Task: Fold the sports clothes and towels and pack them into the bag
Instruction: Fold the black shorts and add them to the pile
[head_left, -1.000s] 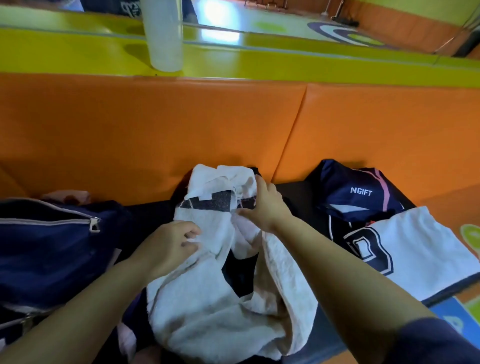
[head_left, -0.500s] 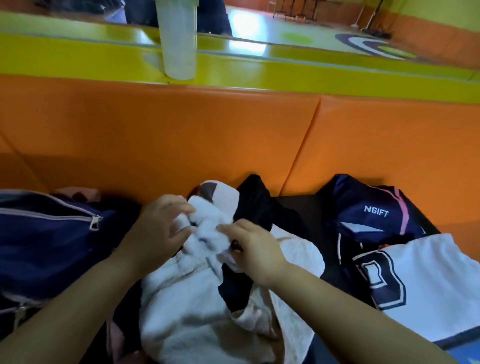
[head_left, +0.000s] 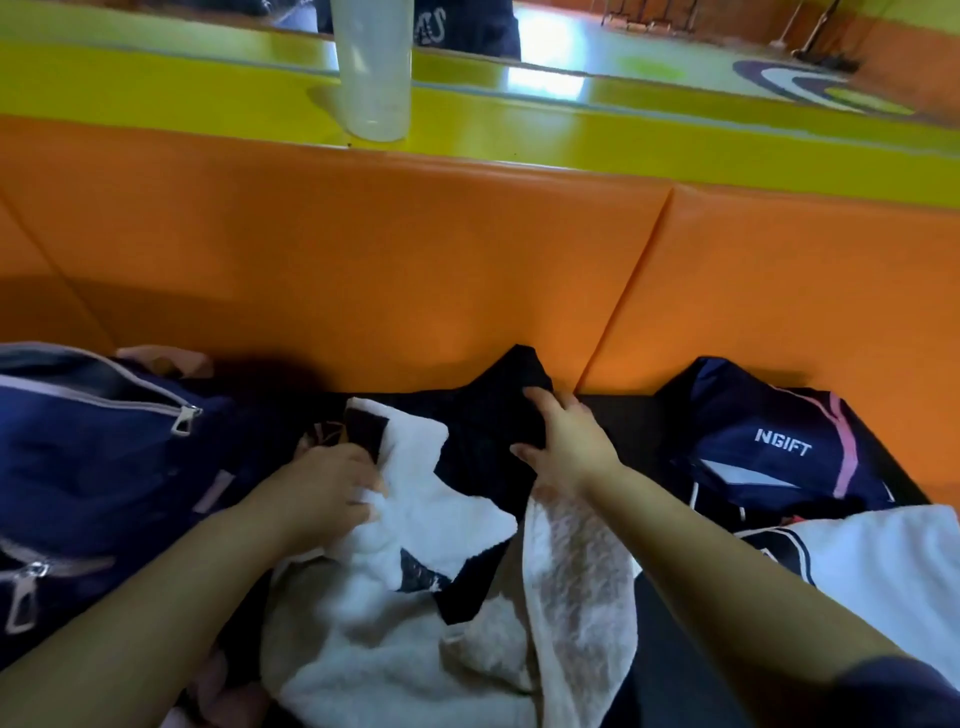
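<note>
Half-hidden in cloth, left grip (head_left: 327, 483) clutches the towel (head_left: 410, 629) while right grip (head_left: 566, 441) has moved up and grasps the dark garment (head_left: 483, 415).

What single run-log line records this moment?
left hand: grips towel | right hand: grips dark garment | bag: at left | jersey: at right

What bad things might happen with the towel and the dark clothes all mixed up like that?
1. The right hand grips the dark garment while the left hand holds the white towel tangled with it. Pulling may drag the towel along and rumple both.
2. The heap lies beside the jerseys on the right, so a wide tug might mess them up too.
</note>
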